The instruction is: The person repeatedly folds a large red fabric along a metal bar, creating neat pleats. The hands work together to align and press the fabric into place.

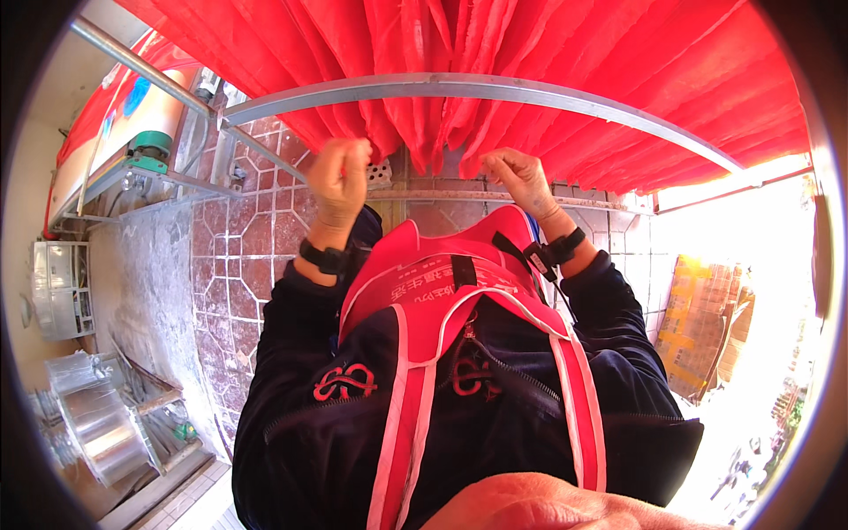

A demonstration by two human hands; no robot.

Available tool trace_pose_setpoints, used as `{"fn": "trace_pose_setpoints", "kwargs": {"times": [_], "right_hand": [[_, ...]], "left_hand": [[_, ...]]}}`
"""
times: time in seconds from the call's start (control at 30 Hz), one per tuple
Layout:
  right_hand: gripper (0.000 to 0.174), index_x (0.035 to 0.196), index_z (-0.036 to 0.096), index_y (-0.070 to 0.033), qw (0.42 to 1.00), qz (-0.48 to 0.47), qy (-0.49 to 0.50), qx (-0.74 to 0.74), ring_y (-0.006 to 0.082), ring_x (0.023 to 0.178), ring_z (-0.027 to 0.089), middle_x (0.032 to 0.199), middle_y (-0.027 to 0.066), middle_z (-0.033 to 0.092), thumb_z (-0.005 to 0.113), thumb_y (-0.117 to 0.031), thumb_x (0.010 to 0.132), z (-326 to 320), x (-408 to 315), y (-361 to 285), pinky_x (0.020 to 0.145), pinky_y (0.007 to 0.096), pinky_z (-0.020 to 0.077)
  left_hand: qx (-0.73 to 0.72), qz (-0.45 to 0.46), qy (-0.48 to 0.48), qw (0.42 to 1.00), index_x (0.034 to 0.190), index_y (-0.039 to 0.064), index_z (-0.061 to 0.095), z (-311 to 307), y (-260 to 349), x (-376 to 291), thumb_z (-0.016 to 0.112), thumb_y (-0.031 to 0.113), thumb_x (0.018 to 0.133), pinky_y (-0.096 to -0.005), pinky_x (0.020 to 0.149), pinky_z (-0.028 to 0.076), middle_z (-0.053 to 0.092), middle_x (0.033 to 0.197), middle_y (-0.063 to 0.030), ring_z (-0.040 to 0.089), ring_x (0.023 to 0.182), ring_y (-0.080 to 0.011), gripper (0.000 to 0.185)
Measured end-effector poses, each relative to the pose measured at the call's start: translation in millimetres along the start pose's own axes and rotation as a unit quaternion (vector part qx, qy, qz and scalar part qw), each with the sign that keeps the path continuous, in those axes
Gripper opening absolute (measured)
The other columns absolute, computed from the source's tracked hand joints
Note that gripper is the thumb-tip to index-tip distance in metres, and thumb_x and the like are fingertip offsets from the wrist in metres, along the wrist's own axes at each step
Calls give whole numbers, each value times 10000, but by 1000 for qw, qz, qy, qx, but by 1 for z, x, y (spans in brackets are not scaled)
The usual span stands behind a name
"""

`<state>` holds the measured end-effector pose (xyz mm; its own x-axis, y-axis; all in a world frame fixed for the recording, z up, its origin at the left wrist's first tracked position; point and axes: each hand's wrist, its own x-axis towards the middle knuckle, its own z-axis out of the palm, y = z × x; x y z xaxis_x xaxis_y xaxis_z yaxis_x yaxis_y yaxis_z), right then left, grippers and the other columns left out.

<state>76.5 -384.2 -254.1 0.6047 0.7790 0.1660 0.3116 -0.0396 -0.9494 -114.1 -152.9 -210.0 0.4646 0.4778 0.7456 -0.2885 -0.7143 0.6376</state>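
Red fabric (424,40) hangs in many folds across the top, behind and below a curved-looking metal bar (424,86). My left hand (341,172) is raised at the fabric's lower edge, its fingers curled; whether it pinches cloth cannot be made out. To the right, my right hand (513,172) is beside the hanging folds with bent fingers, and its fingertips are near the cloth's edge; contact is unclear. Both wrists wear black bands. A red apron (430,278) with writing covers the front of my dark jacket.
A thin rail (490,197) runs below the hands. Metal tubing (146,66) and a machine with a green part (152,144) stand at left. Lower left is a shiny metal drum (103,417). Taped cardboard (695,324) leans at right, above a patterned tile floor (232,265).
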Motion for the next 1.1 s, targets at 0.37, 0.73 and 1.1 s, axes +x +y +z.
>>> {"fn": "trace_pose_setpoints", "kwargs": {"times": [0.37,0.73,1.1], "right_hand": [[405,1259,569,-28,991,-23,116,-69,146,868,646,1022,103,687,670,-182,899,61,84,68,754,284,517],[545,1287,531,-75,985,114,124,-41,411,1156,569,1234,248,600,630,-413,872,54,147,132,935,448,471],[400,1150,588,-77,982,32,138,-127,106,612,566,868,34,642,720,-312,854,70,175,188,482,262,477]], "left_hand": [[285,-282,-260,878,1238,48,586,120,-130,4,685,583,794,-389,740,537,677,964,-157,676,859,-289,703],[250,-221,-164,928,1171,125,639,168,-227,13,491,518,935,-489,921,462,612,1232,-152,556,1151,-376,481],[32,-343,-122,931,899,0,638,140,-161,-4,585,248,943,-310,443,469,641,644,-117,614,473,-182,257]]}}
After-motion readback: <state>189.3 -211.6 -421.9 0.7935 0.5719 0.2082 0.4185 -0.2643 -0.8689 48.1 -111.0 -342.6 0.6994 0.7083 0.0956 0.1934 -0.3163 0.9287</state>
